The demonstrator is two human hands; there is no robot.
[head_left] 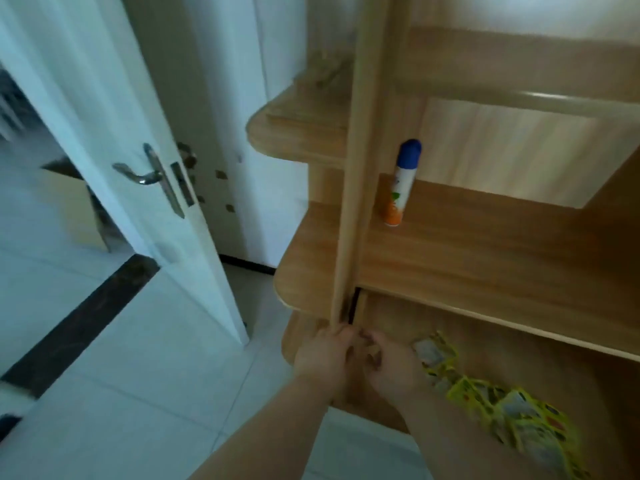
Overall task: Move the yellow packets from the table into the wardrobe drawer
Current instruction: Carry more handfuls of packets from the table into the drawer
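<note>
Tiled floor (pixel 145 358) and a white door (pixel 114 109) off to the hands' left; wooden wardrobe (pixel 485 258) above them; left hand (pixel 322 356) grips the wardrobe door (pixel 356 202) bottom edge; right hand (pixel 391 370) curled right beside it; yellow packets (pixel 519 417) trail off its right side, too blurry to tell if it's holding them.

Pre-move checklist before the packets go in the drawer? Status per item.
1. Yellow packets in view, beside the right forearm: ok.
2. Right hand gripping the packets: cannot tell, blurred.
3. Left hand at the lower edge of the wardrobe door: ok.
4. Drawer open and ready: cannot tell, no drawer plainly visible.
5. Spray can upright on the shelf, apart from both hands: ok.
</note>
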